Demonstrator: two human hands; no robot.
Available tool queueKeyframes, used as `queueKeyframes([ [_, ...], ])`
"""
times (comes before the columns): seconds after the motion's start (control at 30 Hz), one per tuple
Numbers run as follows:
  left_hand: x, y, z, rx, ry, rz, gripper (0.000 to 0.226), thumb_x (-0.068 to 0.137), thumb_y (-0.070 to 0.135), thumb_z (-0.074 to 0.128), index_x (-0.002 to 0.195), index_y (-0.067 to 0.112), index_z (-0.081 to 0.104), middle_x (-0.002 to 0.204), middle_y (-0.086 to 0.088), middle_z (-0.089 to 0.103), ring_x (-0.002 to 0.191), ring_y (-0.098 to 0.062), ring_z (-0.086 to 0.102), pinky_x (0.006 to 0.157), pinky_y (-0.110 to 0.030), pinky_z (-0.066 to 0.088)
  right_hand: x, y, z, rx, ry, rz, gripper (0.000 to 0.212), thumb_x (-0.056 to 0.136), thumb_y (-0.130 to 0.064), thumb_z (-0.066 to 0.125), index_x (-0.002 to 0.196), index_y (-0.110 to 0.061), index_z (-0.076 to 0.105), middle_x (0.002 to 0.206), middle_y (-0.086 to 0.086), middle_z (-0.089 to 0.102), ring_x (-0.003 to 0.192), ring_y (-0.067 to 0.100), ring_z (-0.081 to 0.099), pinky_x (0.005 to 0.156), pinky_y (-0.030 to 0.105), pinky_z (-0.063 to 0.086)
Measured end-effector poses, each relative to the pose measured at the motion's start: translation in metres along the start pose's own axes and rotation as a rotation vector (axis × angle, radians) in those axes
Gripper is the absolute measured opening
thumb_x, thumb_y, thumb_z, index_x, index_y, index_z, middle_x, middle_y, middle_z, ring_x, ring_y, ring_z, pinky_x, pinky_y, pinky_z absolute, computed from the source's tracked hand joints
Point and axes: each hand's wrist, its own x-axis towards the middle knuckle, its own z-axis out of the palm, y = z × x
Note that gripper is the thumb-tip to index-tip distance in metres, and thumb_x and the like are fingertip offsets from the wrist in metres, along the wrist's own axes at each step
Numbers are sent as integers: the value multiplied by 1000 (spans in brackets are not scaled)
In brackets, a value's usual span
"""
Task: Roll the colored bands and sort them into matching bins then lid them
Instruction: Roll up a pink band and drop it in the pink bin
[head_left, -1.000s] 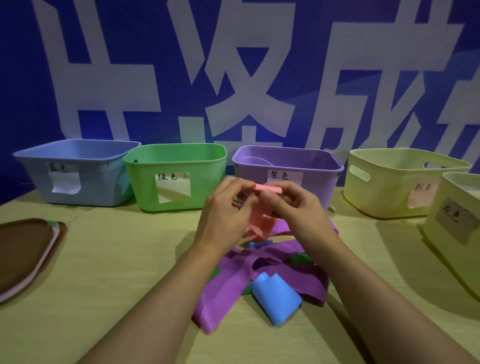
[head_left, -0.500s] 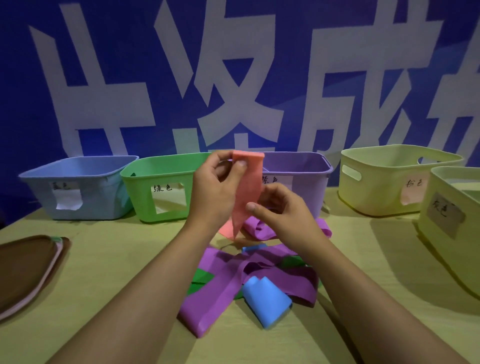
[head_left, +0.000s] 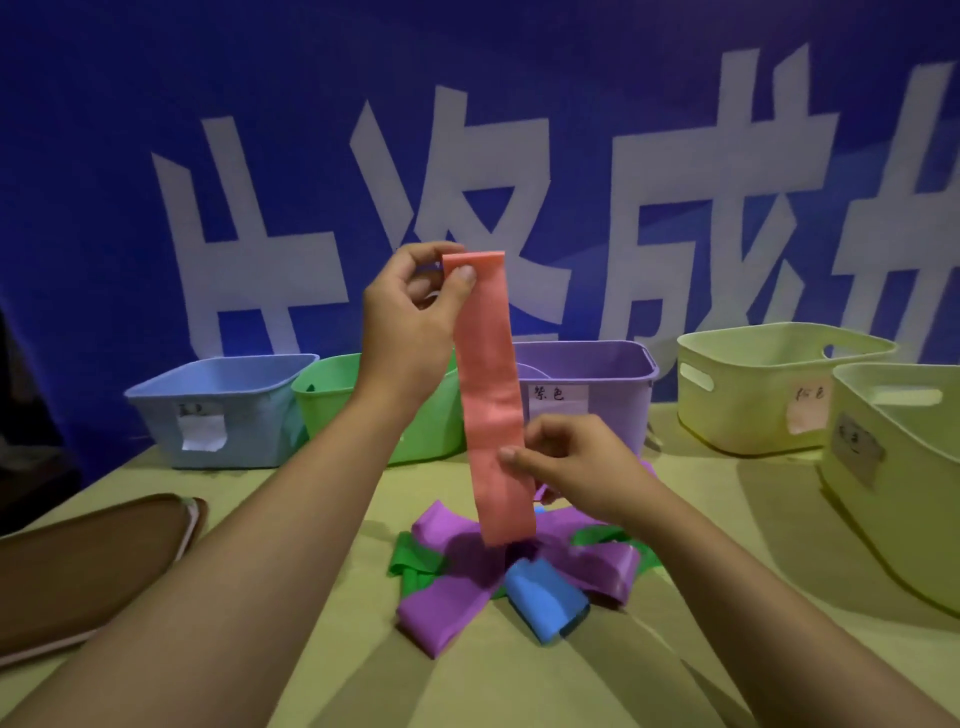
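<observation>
A long pink band hangs straight down above the table. My left hand pinches its top end high up between thumb and fingers. Lower down, my right hand pinches the band near its bottom edge. Below them lies a heap of loose bands: purple ones, green ones and a partly rolled blue one. A row of bins stands at the back: blue, green, purple and two pale yellow ones, each with a paper label.
A stack of brown lids lies at the table's left edge. A blue banner with large white characters fills the background. The nearest yellow bin stands close to my right forearm.
The pink band was bunched between both hands low over the heap. My left hand has lifted its top end high, and the band now hangs unfolded at full length.
</observation>
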Motion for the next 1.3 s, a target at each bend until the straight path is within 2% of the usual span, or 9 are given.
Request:
queueKeyframes([
  [0.17,-13,5,-7,-4,-45,-33,8,98,20,70,99,28,67,99,-3,76,94,-19,75,82,-49,62,-36,-19,0,160,-167,144,24,90,-19,77,82,-3,62,61,6,59,55,14,56,51,23,49],
  [0.27,-28,-9,-8,8,-80,-83,10,97,19,71,95,28,68,98,-3,74,95,-22,73,86,-56,60,-50,-12,5,149,-193,231,28,91,-22,77,88,3,64,61,8,62,54,18,58,49,24,51],
  [0.43,-50,-37,-12,7,-100,-148,11,95,15,72,93,26,70,95,-3,75,93,-23,73,88,-57,59,-56,6,11,-196,-145,222,28,90,-33,78,76,-11,68,57,-9,60,50,7,51,49,19,42],
  [0.53,-58,-50,-12,-21,-111,-185,10,95,13,72,96,23,71,94,-5,76,90,-20,73,88,-56,59,-47,13,9,-389,-88,171,25,85,-40,81,80,-17,74,70,-10,71,56,-2,54,58,17,45],
  [0.63,-62,-61,-11,-43,-129,-205,11,95,12,72,95,23,71,91,-3,76,88,-16,72,90,-54,60,-39,14,4,-270,-21,184,28,78,-40,88,91,-19,76,86,-2,76,66,-1,61,68,19,52],
  [0.7,-63,-68,-9,-50,-132,-207,13,94,11,73,94,24,71,91,1,76,90,-14,72,92,-50,60,-31,15,3,-200,58,171,33,77,-42,87,99,-22,75,89,-5,75,68,-1,64,67,22,55],
  [0.9,-67,-88,-2,-90,-127,-217,17,92,6,74,97,22,72,90,5,76,91,-11,72,94,-44,60,-4,11,9,69,231,19,33,91,-39,71,116,-17,71,103,-5,77,95,5,72,77,18,54],
  [1.13,-75,-120,3,-131,-106,-276,16,90,4,75,102,15,72,98,-6,78,97,-19,74,95,-46,59,20,21,25,194,331,-52,15,97,-33,66,98,-21,76,92,-3,78,88,13,74,74,27,60],
  [1.3,-76,-134,2,-169,-105,-310,24,89,0,75,102,19,71,100,-7,77,98,-22,75,94,-44,60,26,39,33,209,389,-53,13,94,-32,70,89,-22,77,80,-4,77,76,6,71,74,27,57],
])
